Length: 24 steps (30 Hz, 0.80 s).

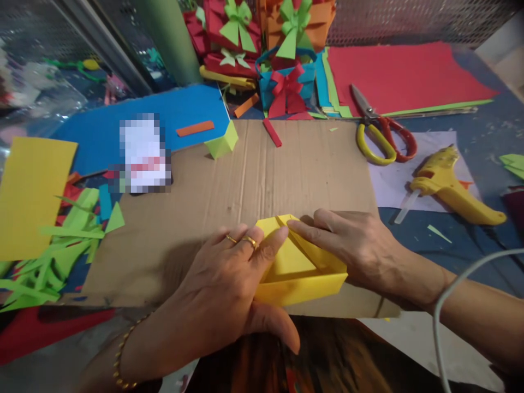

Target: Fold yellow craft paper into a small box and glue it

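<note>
A yellow folded paper box (301,289) rests on the brown cardboard (204,196) near its front edge. My left hand (231,278), with rings on two fingers, lies over the box's left side; its index fingertip presses on the far inner fold and its thumb sticks out apart below the front wall. From the right, my right hand (352,240) has its index fingertip on the same far fold, with the other fingers curled behind the right wall. Part of the box's left side is hidden under my left hand.
Scissors (370,112) and a yellow glue gun (446,188) lie at the right, with a grey cable (440,311) nearer. Green paper scraps (53,262) pile up at the left. Finished paper bags with bows (286,82) and red sheets (405,76) sit behind.
</note>
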Each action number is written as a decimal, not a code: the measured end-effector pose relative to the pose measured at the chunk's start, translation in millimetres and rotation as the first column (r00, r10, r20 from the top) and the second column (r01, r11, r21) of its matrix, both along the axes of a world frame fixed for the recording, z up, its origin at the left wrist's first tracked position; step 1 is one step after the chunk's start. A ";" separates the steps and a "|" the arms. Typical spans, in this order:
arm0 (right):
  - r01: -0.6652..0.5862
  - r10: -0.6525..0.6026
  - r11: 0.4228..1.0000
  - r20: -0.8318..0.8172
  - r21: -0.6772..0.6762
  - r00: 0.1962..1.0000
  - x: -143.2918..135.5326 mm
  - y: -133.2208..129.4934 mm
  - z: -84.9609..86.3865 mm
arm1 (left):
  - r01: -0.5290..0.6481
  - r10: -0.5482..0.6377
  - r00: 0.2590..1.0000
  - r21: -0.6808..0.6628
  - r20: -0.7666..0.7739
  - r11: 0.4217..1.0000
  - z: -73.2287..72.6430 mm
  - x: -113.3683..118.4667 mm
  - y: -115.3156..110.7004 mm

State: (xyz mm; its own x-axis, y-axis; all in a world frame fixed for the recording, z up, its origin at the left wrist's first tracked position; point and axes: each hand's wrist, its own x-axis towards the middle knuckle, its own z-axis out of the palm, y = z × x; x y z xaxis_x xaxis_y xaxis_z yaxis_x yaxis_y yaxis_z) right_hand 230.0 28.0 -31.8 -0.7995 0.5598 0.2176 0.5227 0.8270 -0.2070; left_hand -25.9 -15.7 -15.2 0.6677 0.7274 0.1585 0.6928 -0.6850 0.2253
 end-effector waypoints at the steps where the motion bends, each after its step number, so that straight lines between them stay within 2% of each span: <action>1: -0.002 0.002 1.000 0.007 -0.001 1.000 0.0 -0.2 1.0 | -0.006 0.006 1.000 -0.002 -0.002 1.000 1.1 0.0 0.6; 8: -0.010 0.011 1.000 0.034 -0.025 0.999 0.0 -0.3 7.1 | 0.002 -0.007 0.999 -0.105 -0.047 0.994 13.8 5.7 11.0; 16: 0.004 -0.003 1.000 -0.036 0.030 0.999 0.3 -0.6 -5.3 | -0.032 0.034 0.998 0.038 -0.055 0.999 3.3 13.6 9.5; 24: 0.020 -0.019 1.000 -0.047 0.010 0.999 -0.7 -0.1 -3.3 | -0.012 0.022 0.998 0.148 -0.067 0.989 -4.0 13.4 5.9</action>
State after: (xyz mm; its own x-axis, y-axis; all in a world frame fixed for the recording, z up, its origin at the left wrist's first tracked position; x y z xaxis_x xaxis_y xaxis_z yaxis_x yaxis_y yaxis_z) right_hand 229.3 27.9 -35.1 -0.7774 0.5725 0.2606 0.5285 0.8191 -0.2230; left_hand -12.5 -9.8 -19.3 0.6682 0.7109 0.2195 0.7149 -0.6952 0.0750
